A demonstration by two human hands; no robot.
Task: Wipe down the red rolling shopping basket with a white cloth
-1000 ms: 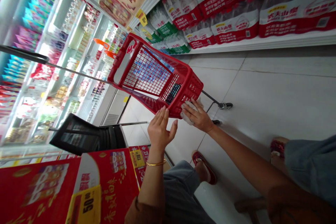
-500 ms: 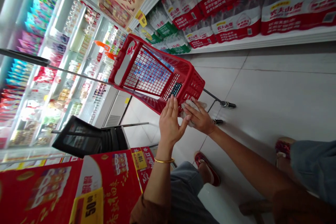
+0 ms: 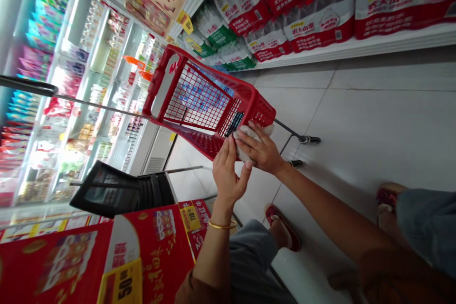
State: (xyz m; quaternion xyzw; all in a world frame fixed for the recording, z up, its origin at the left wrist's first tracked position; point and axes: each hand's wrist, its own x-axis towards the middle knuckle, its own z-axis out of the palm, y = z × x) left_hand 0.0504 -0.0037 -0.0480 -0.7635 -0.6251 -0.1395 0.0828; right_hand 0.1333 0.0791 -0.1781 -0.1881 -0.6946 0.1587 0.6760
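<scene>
A red plastic shopping basket with a grid wall, small wheels and a long pull handle fills the middle of the head view, appearing tilted. Under the fingers of my right hand is a pale grey cloth, pressed against the basket's near side. Beside it, my left hand, with a gold bangle at the wrist, has its fingers stretched and its thumb apart at the basket's lower edge. Whether the left fingers touch the plastic I cannot tell.
Packs of bottled water line a low shelf at the upper right. Stacked black baskets stand at left, near red cartons with price tags. Lit shelves of packaged goods lie beyond. Pale floor tiles extend right.
My right hand and the cloth have moved left and slightly up along the basket, closer to my left hand. My left hand has shifted slightly left and stays open.
</scene>
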